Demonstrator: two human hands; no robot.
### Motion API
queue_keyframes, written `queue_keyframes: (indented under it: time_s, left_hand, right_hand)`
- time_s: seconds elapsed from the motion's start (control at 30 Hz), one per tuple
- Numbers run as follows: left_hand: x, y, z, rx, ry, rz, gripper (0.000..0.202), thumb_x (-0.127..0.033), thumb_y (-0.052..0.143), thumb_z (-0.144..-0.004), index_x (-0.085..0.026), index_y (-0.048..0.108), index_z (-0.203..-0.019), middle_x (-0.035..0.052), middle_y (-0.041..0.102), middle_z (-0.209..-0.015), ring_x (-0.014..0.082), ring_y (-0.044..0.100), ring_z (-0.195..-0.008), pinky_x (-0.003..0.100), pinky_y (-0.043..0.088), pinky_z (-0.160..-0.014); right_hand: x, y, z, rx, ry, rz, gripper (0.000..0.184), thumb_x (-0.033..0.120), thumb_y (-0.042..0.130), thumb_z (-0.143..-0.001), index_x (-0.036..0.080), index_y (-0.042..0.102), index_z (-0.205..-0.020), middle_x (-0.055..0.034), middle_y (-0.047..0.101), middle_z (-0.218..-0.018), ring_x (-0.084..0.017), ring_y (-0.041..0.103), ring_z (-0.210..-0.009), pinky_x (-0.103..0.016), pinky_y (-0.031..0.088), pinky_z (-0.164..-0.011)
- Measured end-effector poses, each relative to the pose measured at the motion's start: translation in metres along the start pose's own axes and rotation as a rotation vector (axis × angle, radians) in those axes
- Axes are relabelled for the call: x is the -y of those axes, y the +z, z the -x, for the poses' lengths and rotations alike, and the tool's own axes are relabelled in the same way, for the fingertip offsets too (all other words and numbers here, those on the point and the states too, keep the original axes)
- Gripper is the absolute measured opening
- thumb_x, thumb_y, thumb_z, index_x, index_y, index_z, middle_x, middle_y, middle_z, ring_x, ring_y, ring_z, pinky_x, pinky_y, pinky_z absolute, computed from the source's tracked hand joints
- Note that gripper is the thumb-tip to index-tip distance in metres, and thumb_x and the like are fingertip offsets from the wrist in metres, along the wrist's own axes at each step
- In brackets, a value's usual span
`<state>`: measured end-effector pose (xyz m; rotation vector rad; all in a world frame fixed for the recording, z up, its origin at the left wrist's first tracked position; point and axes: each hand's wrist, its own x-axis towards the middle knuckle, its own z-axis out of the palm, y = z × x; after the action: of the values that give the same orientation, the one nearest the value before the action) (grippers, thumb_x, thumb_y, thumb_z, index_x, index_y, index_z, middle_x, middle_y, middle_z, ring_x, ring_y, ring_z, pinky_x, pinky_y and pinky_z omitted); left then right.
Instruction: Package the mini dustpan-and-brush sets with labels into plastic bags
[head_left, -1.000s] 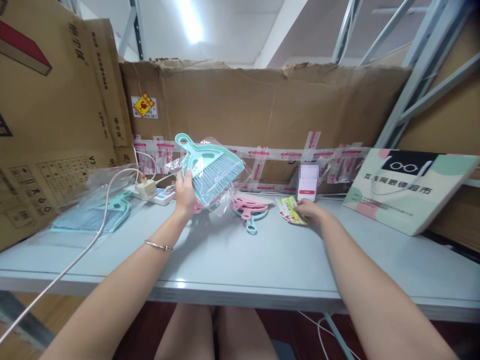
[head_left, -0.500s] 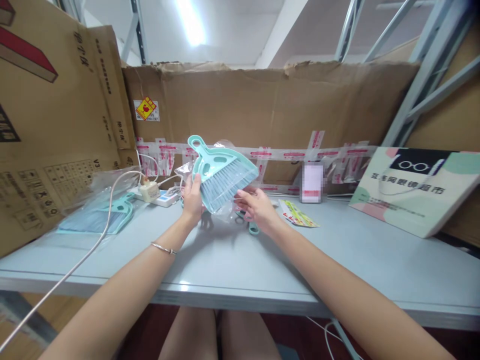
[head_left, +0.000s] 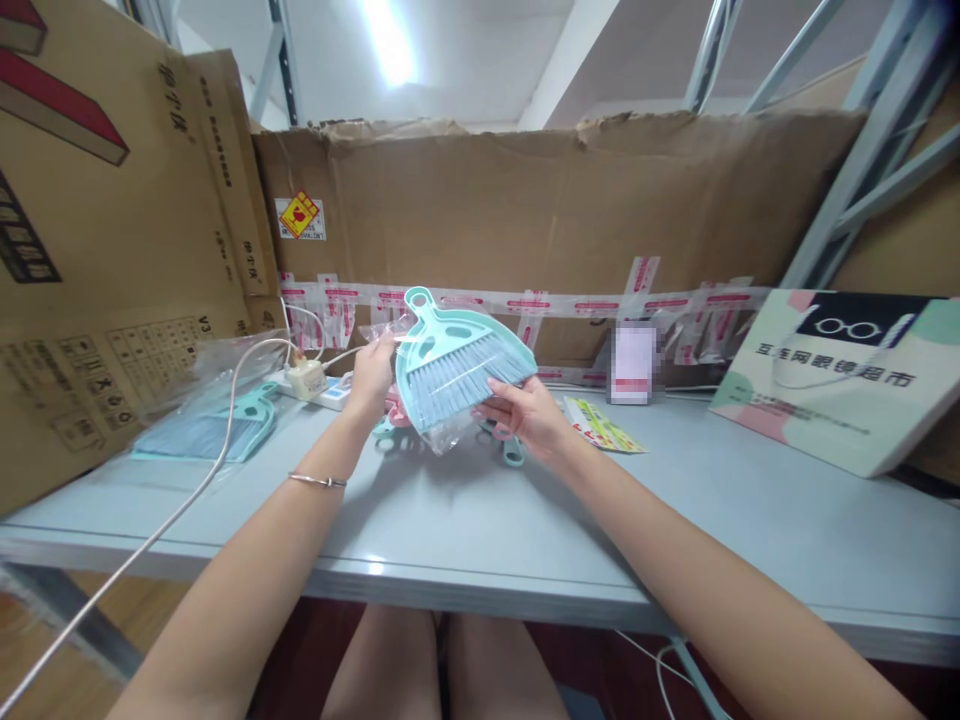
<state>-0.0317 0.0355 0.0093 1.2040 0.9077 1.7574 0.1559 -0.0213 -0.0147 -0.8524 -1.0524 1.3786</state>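
Observation:
A mint-green dustpan (head_left: 469, 325) with a blue-bristled brush (head_left: 461, 378) nested in it is held above the table, tilted, handle up and to the left. Clear plastic bag film (head_left: 442, 437) wraps the set and hangs below it. My right hand (head_left: 529, 415) grips the set's lower right edge, thumb over the bristles. My left hand (head_left: 371, 378) is closed at the upper left, pinching the bag beside the dustpan's handle; its fingertips are partly hidden. Behind and beneath lie pink and mint-green pieces (head_left: 394, 412), partly covered by the held set.
Another bagged dustpan set (head_left: 214, 430) lies at the left, crossed by a white cable (head_left: 217, 465). A power strip with a plug (head_left: 307, 380) sits behind. To the right are a colourful leaflet (head_left: 600, 425), a blurred phone-like object (head_left: 634, 362) and a glasses-shop bag (head_left: 832, 380). Cardboard (head_left: 480, 210) walls the back.
The dustpan set has moved slightly right and down and turned a little. My left hand has shifted from the dustpan's left edge up to the bag near the handle; my right hand keeps its grip.

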Motion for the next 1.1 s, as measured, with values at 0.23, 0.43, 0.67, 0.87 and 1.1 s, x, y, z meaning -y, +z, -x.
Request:
queue_keyframes:
  time_s: [0.23, 0.43, 0.67, 0.87, 1.1]
  left_hand:
    - [-0.031, -0.011, -0.010, 0.193, -0.101, -0.122, 0.030, -0.041, 0.064, -0.073, -0.013, 0.066, -0.084, 0.0041, 0.066, -0.069, 0.0145, 0.059, -0.060, 0.024, 0.047, -0.056]
    - [-0.032, -0.039, -0.002, 0.498, -0.220, -0.246, 0.033, -0.045, 0.069, -0.071, -0.013, 0.065, -0.081, 0.0069, 0.065, -0.072, 0.0136, 0.058, -0.060, 0.023, 0.045, -0.052]
    - [-0.039, -0.045, -0.004, 0.355, -0.144, -0.174, 0.041, -0.051, 0.068, -0.070, -0.017, 0.063, -0.092, 0.0045, 0.067, -0.086, 0.0133, 0.062, -0.072, 0.026, 0.049, -0.067]
    - [-0.047, -0.045, 0.003, 0.582, -0.147, -0.535, 0.030, -0.042, 0.071, -0.069, -0.014, 0.069, -0.078, 0.0046, 0.065, -0.074, 0.0093, 0.054, -0.058, 0.021, 0.037, -0.049]
    - [-0.046, -0.058, -0.006, 0.588, -0.197, -0.559, 0.027, -0.042, 0.071, -0.069, -0.016, 0.067, -0.073, 0.0023, 0.061, -0.063, 0.0077, 0.048, -0.049, 0.020, 0.037, -0.046]
  right_hand:
    - [0.013, -0.015, -0.002, 0.056, -0.127, -0.080, 0.030, 0.016, 0.068, -0.065, 0.022, 0.053, -0.090, 0.0036, 0.069, -0.072, -0.013, 0.067, -0.061, -0.024, 0.056, -0.057]
    - [0.018, -0.028, -0.004, 0.088, -0.019, 0.009, 0.022, 0.009, 0.066, -0.063, 0.018, 0.057, -0.081, 0.0010, 0.069, -0.071, -0.013, 0.066, -0.060, -0.026, 0.056, -0.057]
    - [0.017, -0.034, -0.007, 0.163, -0.065, 0.118, 0.029, 0.018, 0.073, -0.058, 0.017, 0.058, -0.082, -0.0010, 0.068, -0.073, -0.014, 0.064, -0.058, -0.027, 0.054, -0.053]
    - [0.017, -0.036, -0.005, 0.249, -0.011, 0.232, 0.037, 0.022, 0.077, -0.053, 0.018, 0.061, -0.086, -0.0006, 0.068, -0.078, -0.014, 0.063, -0.063, -0.026, 0.052, -0.054]
    - [0.019, -0.034, -0.006, 0.254, -0.057, 0.230, 0.038, 0.024, 0.078, -0.052, 0.017, 0.062, -0.086, -0.0009, 0.068, -0.073, -0.013, 0.062, -0.061, -0.025, 0.050, -0.054]
